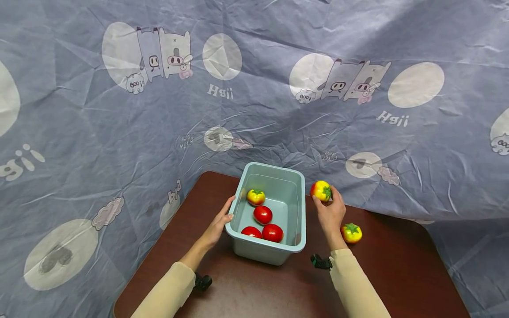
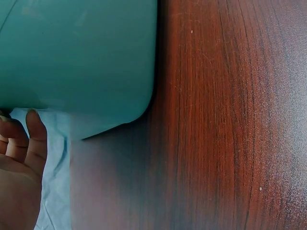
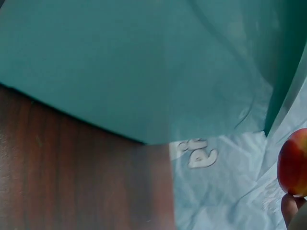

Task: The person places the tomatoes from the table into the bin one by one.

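Observation:
My right hand [image 1: 332, 213] holds a yellow-and-red fruit [image 1: 320, 191] with a green star-shaped top, raised just outside the right rim of a grey-green plastic bin [image 1: 267, 249]. In the right wrist view the same fruit [image 3: 292, 163] shows at the right edge, with a fingertip under it. My left hand [image 1: 214, 226] grips the bin's left rim, thumb over the edge and fingers along the outer wall. Inside the bin lie another yellow-and-red fruit [image 1: 256, 197] and several smooth red fruits [image 1: 263, 215], one partly hidden by the near wall.
A further yellow-and-red fruit [image 1: 351, 233] lies on the dark wooden table [image 1: 401, 260], right beside my right wrist. Behind the table hangs a wrinkled grey-blue printed cloth [image 1: 274, 119], close along its far edge.

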Tool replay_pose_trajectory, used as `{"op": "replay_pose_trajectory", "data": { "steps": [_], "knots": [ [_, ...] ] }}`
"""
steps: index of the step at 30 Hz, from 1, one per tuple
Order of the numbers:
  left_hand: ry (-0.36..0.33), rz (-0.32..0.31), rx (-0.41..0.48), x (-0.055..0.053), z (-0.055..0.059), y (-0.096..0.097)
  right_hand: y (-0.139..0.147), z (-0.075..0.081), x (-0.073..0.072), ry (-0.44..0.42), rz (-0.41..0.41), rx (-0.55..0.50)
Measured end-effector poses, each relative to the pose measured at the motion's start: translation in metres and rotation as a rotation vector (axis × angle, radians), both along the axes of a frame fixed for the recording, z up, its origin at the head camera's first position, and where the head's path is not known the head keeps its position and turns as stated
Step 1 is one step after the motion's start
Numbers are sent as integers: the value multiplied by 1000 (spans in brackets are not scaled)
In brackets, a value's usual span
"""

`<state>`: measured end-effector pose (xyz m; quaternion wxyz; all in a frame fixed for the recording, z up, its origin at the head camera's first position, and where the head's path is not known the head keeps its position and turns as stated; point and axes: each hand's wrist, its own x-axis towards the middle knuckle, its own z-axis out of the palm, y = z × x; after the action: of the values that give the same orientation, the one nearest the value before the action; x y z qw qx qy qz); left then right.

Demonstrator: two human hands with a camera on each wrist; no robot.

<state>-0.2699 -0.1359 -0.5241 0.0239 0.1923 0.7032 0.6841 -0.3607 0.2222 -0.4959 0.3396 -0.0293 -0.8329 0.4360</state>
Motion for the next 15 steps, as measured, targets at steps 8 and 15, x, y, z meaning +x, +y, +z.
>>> {"op": "replay_pose_trajectory", "data": {
  "steps": [8,15],
  "knots": [
    [10,-4,14,-1,-1,-1,-17,19,7,75,101,17],
    [0,-3,17,0,-1,0,-28,23,10,90,161,26]
  ]
}}
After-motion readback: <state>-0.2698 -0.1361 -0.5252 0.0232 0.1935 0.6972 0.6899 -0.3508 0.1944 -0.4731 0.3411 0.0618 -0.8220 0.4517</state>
